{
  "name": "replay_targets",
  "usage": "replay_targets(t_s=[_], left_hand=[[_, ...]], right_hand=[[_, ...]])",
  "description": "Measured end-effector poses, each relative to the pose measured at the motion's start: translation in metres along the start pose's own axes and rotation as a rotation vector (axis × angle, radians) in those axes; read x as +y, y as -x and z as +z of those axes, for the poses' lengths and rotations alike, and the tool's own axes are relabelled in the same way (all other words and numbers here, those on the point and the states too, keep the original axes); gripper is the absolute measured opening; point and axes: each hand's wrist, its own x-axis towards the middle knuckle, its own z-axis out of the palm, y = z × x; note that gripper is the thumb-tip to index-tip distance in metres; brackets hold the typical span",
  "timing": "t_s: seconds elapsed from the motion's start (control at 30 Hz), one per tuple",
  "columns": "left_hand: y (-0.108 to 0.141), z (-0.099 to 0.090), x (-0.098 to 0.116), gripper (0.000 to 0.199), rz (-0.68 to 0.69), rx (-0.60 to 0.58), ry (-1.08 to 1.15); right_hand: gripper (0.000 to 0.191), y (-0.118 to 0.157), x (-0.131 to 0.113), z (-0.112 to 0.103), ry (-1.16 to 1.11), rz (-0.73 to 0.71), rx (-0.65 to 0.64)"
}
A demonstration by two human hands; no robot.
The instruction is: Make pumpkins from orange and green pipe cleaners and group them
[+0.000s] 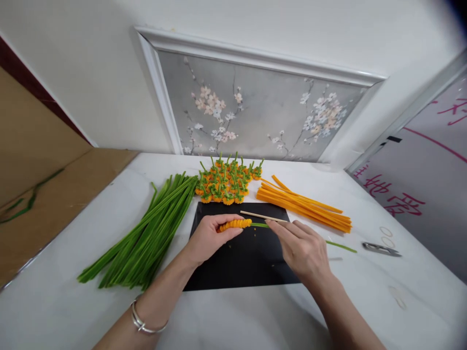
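My left hand (215, 236) is closed, its thumb and fingers pinching an orange coil of wound pipe cleaner (236, 223). From the coil's right end runs a green pipe cleaner (260, 224), which passes under my right hand (301, 243) and comes out on its far side. My right hand's fingers are closed on this green stem. A thin wooden stick (255, 214) also juts out leftward from under those fingers, lying above the stem. Both hands are over a black mat (237, 267). The right fingertips are partly hidden.
Behind the mat stand several small orange pieces with green tops (228, 187). Green pipe cleaners (146, 243) lie in a heap at left, orange ones (306, 206) at right. Thread snips (381, 249) and clear rings (387, 236) are on the white table (255, 316), farther right.
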Motion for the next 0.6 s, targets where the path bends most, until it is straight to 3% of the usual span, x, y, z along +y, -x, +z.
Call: replay_targets(t_s=[0.43, 0.6], left_hand=[[0.0, -0.001, -0.003, 0.029, 0.025, -0.035, -0.081], [0.001, 0.002, -0.001, 0.029, 0.016, -0.092, -0.119]], right_hand=[[0.034, 0.001, 0.001, 0.002, -0.025, -0.026, 0.003], [0.024, 0.001, -0.003, 0.01, -0.152, -0.001, -0.031]])
